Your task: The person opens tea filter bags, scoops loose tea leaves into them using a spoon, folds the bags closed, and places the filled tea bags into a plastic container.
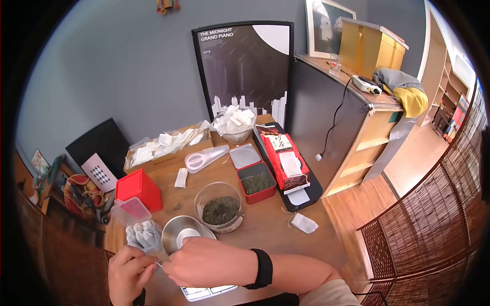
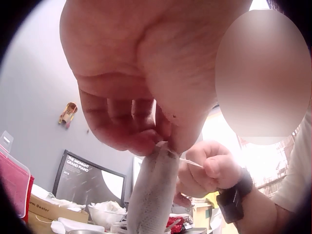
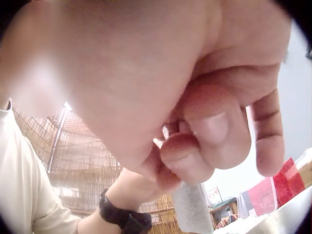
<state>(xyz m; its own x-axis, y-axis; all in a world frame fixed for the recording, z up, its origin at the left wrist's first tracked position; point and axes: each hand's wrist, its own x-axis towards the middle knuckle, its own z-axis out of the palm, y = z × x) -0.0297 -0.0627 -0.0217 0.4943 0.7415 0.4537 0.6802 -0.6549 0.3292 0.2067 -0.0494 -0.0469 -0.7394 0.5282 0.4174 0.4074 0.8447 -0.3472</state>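
Note:
My left hand (image 1: 127, 273) pinches the top of a filled white mesh bag (image 2: 155, 195), which hangs below its fingertips in the left wrist view. My right hand (image 1: 206, 262), fingers curled, pinches a thin white string (image 2: 191, 162) that runs from the bag's top. Both hands are close together, just in front of a steel bowl (image 1: 178, 229). In the right wrist view the bag (image 3: 191, 207) shows beneath the fingers. Left of the bowl, a clear box holds several filled bags (image 1: 143, 234). A clear tub of dried leaves (image 1: 219, 210) stands behind the bowl.
A red tin of leaves (image 1: 258, 196) stands right of the tub, beside a red packet (image 1: 283, 153) on a black tray. One white bag (image 1: 304, 223) lies at the right. Behind are scissors (image 1: 204, 158), a cardboard box (image 1: 163, 161) and a red container (image 1: 140, 189). A scale (image 1: 209, 291) is partly under my right forearm.

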